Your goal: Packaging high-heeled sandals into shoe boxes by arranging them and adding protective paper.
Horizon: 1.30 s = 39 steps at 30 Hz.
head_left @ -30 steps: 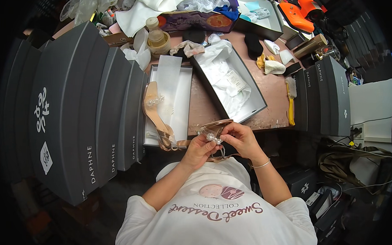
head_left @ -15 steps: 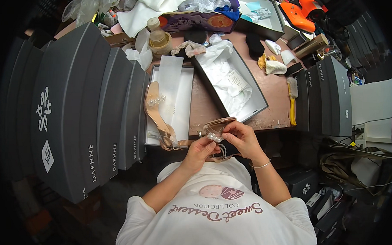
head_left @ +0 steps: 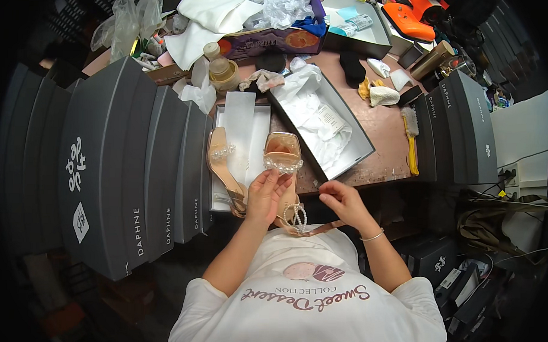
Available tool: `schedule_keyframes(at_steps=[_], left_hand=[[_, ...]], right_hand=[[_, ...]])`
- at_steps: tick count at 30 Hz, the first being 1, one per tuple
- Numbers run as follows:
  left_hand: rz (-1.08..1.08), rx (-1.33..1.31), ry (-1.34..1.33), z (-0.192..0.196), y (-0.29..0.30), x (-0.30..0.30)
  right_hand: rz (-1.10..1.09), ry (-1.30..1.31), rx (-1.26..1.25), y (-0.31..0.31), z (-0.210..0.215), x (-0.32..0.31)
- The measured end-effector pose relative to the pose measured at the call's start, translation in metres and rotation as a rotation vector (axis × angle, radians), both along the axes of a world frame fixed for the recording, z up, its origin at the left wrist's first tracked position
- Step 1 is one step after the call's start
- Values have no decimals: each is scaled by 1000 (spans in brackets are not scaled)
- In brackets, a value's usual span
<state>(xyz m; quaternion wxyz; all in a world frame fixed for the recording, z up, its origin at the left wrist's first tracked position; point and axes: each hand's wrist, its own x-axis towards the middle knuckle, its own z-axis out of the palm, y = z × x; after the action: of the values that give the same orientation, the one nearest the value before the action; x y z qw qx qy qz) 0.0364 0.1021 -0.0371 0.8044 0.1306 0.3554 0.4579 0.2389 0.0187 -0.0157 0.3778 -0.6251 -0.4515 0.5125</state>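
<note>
Turned insole-up since the earlier frame, the beaded sandal (head_left: 289, 192) is at the table (head_left: 386, 154) edge, its strap grasped by the left hand (head_left: 263, 198); the right hand (head_left: 349, 208) has released it. Beyond lies a tissue-filled shoebox (head_left: 351, 163); dark boxes (head_left: 108, 171) crowd the left.

White lettering marks dark boxes (head_left: 113, 183) at left and grey boxes (head_left: 470, 131) at right; 2 lines of lettering cross the white shirt (head_left: 317, 320), bottom centre; print on a paper label (head_left: 330, 119), upper centre, is illegible.
</note>
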Motion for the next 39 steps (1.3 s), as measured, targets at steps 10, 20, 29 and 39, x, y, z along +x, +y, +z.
schedule_keyframes(at_steps=[10,20,29,39], left_hand=[[-19,-90,-59,-16,16,-1],[-432,376,253,41,-1,-21],[-621,1183,980,15,-47,-46],[-154,1280,1085,30,0,11]], right_hand=[[67,746,-294,-6,-49,-59],[117,630,-463,3,-21,-35],[-17,1020,-466,-12,-37,-44],[-83,774,-187,54,-11,-21]])
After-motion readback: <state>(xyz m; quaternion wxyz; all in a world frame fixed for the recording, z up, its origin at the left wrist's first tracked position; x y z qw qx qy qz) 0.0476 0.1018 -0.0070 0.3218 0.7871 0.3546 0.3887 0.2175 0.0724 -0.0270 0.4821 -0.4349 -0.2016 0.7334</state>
